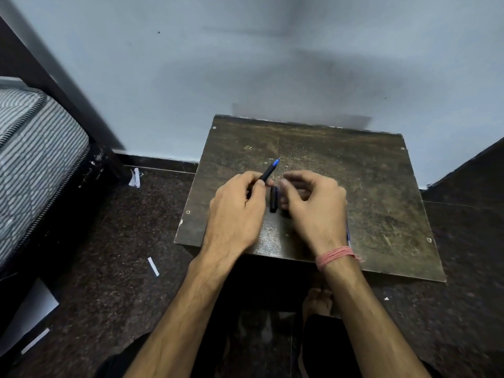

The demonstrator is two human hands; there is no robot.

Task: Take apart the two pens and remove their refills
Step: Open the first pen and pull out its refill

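Note:
My left hand (240,211) grips a black pen (268,171) by its lower barrel, and the uncapped blue tip points up and to the right. A black pen cap (273,200) lies on the worn wooden table (368,186) between my two hands. Just right of the cap, my right hand (313,205) is blurred, its fingers curled and apart with nothing visible in them. Only a thin blue sliver of a second pen (348,233) shows from under my right wrist. No refill is in sight.
The small table stands against a pale blue wall (245,64). A striped mattress (35,148) on a dark bed frame is at the left. Paper scraps (153,266) lie on the dark speckled floor. A bare foot (317,300) shows below the table's front edge.

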